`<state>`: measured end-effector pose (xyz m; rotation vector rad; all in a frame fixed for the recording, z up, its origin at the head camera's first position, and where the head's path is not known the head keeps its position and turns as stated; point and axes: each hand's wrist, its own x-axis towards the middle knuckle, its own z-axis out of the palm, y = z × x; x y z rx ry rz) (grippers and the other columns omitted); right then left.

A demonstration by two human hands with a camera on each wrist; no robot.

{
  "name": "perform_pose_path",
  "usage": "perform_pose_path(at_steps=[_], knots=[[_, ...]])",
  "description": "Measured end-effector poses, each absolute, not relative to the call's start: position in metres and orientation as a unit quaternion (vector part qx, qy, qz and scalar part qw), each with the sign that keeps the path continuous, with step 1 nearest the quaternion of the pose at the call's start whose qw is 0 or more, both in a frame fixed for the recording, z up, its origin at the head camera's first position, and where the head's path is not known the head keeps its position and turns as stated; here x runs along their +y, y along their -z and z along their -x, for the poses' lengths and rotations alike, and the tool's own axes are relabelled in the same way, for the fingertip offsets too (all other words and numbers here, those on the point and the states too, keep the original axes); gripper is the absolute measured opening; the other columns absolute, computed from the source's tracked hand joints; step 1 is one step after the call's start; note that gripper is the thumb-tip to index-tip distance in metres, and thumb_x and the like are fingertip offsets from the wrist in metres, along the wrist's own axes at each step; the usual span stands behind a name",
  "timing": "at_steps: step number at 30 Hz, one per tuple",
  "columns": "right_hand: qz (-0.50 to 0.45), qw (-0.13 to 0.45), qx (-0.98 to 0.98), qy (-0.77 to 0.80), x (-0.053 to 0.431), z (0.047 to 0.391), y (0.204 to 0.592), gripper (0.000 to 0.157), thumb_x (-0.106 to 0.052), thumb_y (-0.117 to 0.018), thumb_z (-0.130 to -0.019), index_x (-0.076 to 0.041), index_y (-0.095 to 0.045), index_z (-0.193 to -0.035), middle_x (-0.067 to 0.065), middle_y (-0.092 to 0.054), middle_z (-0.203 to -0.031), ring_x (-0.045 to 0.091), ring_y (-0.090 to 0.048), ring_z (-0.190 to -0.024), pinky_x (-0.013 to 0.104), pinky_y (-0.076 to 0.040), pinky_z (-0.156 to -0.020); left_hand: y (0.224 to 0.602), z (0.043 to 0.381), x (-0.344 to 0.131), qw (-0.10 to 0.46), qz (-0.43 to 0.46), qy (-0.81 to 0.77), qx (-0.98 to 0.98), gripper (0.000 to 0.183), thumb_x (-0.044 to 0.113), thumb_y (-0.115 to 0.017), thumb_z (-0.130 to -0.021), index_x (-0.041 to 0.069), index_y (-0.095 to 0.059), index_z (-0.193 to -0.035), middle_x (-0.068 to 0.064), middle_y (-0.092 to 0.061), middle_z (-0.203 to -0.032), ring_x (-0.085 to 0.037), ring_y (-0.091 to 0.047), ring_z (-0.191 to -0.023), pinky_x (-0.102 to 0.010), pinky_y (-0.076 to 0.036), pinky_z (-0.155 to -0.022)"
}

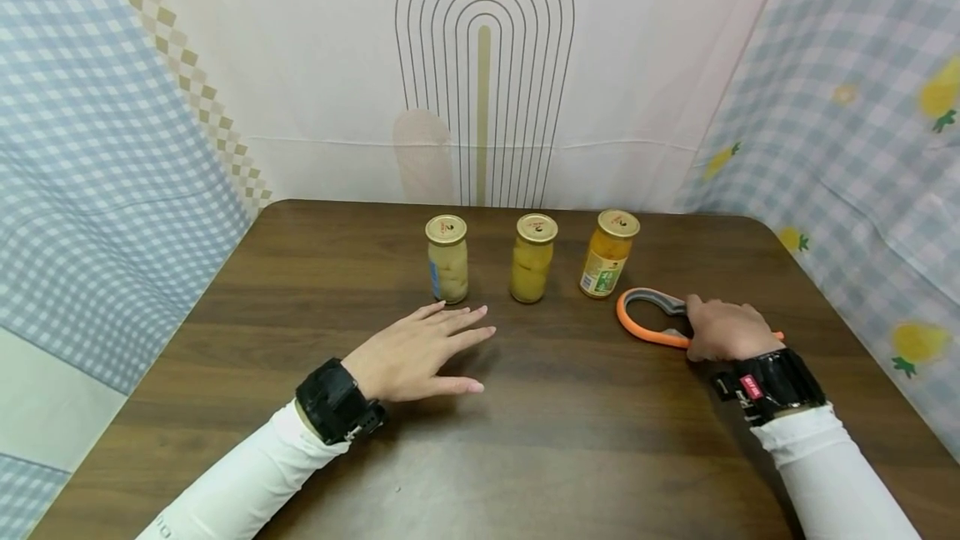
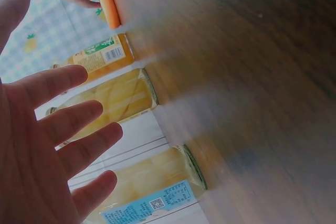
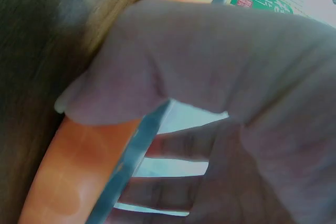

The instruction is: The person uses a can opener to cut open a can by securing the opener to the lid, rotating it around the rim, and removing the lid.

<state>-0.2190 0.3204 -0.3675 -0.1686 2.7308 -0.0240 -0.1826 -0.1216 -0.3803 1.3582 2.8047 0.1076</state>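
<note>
My left hand (image 1: 420,352) is spread with straight fingers above the table, just in front of a glass jar of pale contents (image 1: 448,269) with a gold lid. The left wrist view shows the palm (image 2: 26,145) holding nothing. At the right, my right hand (image 1: 727,330) grips an orange and grey jar opener (image 1: 652,336), whose loop points left. Close up, the thumb (image 3: 115,72) bends over the orange outer side of the opener (image 3: 68,182), with fingers on its far side. A jar of yellow contents (image 1: 532,265) and a jar of orange contents (image 1: 606,261) stand upright, lids on.
The three jars stand in a spaced row toward the back of the dark wooden table (image 1: 540,457). A white patterned cloth (image 1: 322,107) hangs behind the table. Checked cloths hang at the left (image 1: 112,148) and right (image 1: 862,190).
</note>
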Motion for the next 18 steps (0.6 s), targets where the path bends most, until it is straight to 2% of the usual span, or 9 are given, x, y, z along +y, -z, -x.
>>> perform_pose_path(at_steps=[7, 14, 18], knots=[[0.064, 0.191, 0.979, -0.014, 0.3224, 0.2194, 0.3686, 0.057, -0.018, -0.079, -0.078, 0.01, -0.05, -0.117, 0.028, -0.059, -0.104, 0.042, -0.057, -0.093, 0.058, -0.044, -0.081, 0.3814, 0.1832, -0.1205, 0.011, -0.437, -0.032, 0.899, 0.076, 0.071, -0.039, -0.099, 0.023, -0.038, -0.158, -0.006, -0.033, -0.166, -0.025, -0.036, -0.151, -0.049, -0.023, -0.127], [0.071, 0.17, 0.983, -0.021, 0.3236, 0.2192, 0.3681, 0.051, -0.02, -0.079, -0.075, 0.009, -0.054, -0.108, 0.027, -0.058, -0.102, 0.041, -0.056, -0.091, 0.056, -0.044, -0.079, 0.3816, 0.1837, -0.1206, 0.013, -0.433, -0.03, 0.901, 0.077, 0.072, -0.038, -0.099, 0.023, -0.037, -0.158, -0.005, -0.032, -0.166, -0.025, -0.035, -0.152, -0.049, -0.022, -0.127], [0.07, 0.162, 0.984, -0.016, 0.3248, 0.2193, 0.3689, 0.054, -0.023, -0.082, -0.074, 0.009, -0.053, -0.107, 0.027, -0.057, -0.102, 0.041, -0.056, -0.091, 0.056, -0.044, -0.079, 0.3814, 0.1834, -0.1208, 0.016, -0.432, -0.028, 0.901, 0.077, 0.072, -0.037, -0.099, 0.024, -0.036, -0.158, -0.005, -0.031, -0.166, -0.024, -0.034, -0.152, -0.049, -0.022, -0.127]])
